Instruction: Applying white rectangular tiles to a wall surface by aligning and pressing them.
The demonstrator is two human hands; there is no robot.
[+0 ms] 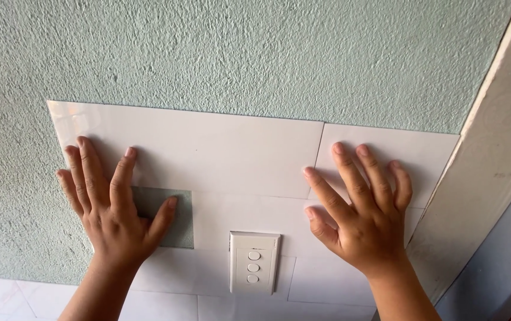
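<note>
Keep left hand (112, 208) and right hand (362, 208) flat, fingers spread, gripping nothing, on white tile sheet (208, 148) against textured green wall (267, 53); press outward evenly, edges flush with adjoining tile (428, 154), clear of switch plate (254, 263)

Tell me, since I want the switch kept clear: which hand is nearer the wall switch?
Right, narrowly. The right hand lies flat on the white sheets just right of the switch, thumb toward it. The left hand lies farther off, up-left, thumb over the bare wall patch.

Home interior: plastered wall (255, 53), light switch (254, 263)
</note>
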